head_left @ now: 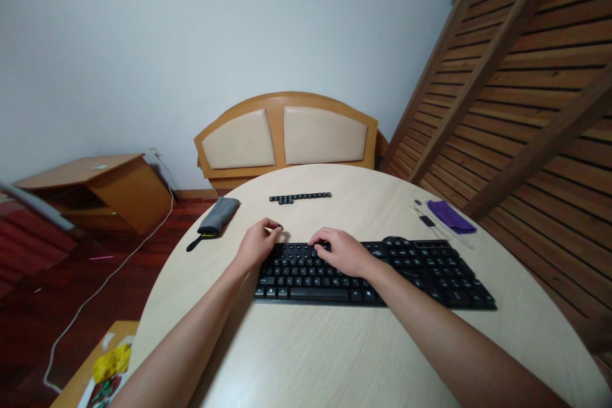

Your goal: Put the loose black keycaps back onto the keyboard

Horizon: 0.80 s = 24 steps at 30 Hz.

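Head view: the black keyboard [430,274] lies mid-counter [335,357], and a row of loose keycaps [300,197] near the far edge suggests the key-pulling is only begun, since most keys are seated. The left hand [258,243] pinches its fingers on a small dark keycap [278,227] at the keyboard's far-left corner. The right hand [342,252] curls over the upper rows, and I cannot tell whether it grips anything.

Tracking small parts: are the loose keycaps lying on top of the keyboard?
No, the row of keycaps lies on the table beyond the keyboard, apart from it.
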Each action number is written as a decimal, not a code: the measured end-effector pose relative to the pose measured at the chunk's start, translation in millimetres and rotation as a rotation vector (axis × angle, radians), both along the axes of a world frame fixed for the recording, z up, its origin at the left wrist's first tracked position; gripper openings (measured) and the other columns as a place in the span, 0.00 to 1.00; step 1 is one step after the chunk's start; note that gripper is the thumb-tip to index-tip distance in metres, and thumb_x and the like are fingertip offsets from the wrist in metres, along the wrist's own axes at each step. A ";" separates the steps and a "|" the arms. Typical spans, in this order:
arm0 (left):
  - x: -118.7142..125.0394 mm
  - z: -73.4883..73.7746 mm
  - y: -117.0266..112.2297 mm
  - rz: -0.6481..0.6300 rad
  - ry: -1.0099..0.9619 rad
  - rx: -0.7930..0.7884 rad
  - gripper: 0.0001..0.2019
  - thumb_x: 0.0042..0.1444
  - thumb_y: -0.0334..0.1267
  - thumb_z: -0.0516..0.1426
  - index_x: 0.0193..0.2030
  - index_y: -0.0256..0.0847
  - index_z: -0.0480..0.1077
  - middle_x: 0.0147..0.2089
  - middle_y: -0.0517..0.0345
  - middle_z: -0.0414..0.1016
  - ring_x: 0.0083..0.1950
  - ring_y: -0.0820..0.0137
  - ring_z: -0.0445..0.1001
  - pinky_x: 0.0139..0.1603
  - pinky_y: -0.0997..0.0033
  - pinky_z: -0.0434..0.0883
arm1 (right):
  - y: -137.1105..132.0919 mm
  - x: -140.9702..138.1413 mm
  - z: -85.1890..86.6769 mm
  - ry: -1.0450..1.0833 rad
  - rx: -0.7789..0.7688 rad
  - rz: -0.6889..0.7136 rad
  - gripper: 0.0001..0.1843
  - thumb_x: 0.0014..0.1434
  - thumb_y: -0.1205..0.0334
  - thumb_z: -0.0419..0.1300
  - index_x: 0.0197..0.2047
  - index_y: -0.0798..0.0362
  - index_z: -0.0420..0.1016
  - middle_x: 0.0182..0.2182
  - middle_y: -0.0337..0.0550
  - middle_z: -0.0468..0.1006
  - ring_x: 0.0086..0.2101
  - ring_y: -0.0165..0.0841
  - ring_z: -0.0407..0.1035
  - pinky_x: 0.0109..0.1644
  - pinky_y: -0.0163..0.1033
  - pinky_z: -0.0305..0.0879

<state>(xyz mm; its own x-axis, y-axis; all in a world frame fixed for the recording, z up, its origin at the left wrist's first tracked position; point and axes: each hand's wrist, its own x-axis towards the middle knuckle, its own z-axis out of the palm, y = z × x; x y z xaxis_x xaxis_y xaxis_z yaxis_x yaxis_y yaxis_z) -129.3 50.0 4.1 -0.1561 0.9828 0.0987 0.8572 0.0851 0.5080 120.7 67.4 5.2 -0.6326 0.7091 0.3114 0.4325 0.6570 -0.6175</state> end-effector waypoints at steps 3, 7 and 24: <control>2.0 2.7 -25.0 -0.169 -0.223 0.108 0.13 0.61 0.45 0.55 0.42 0.39 0.75 0.45 0.52 0.79 0.47 0.63 0.76 0.50 0.66 0.70 | -0.7 0.1 1.9 -0.003 0.004 0.007 0.10 0.61 0.68 0.57 0.41 0.50 0.79 0.42 0.41 0.80 0.44 0.35 0.73 0.51 0.40 0.65; -3.7 12.5 -38.0 -0.337 -0.263 0.079 0.12 0.59 0.46 0.57 0.40 0.39 0.74 0.45 0.51 0.79 0.49 0.61 0.75 0.55 0.61 0.68 | -1.2 0.2 3.5 -0.011 -0.001 0.011 0.10 0.61 0.68 0.56 0.41 0.50 0.78 0.42 0.41 0.80 0.44 0.34 0.73 0.51 0.40 0.65; -13.5 22.0 -39.6 -0.516 -0.104 0.033 0.09 0.62 0.41 0.58 0.41 0.43 0.79 0.49 0.53 0.78 0.51 0.64 0.75 0.57 0.64 0.68 | 0.0 0.3 1.5 -0.011 0.002 0.022 0.09 0.62 0.68 0.56 0.40 0.50 0.78 0.42 0.41 0.79 0.43 0.34 0.72 0.51 0.41 0.65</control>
<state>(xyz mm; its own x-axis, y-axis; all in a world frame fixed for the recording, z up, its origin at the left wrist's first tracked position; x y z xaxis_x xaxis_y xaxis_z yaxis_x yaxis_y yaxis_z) -142.7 10.3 26.1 0.3363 0.9311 0.1411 0.7282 -0.3521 0.5880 121.0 67.4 6.7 -0.6514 0.6942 0.3062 0.4243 0.6678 -0.6116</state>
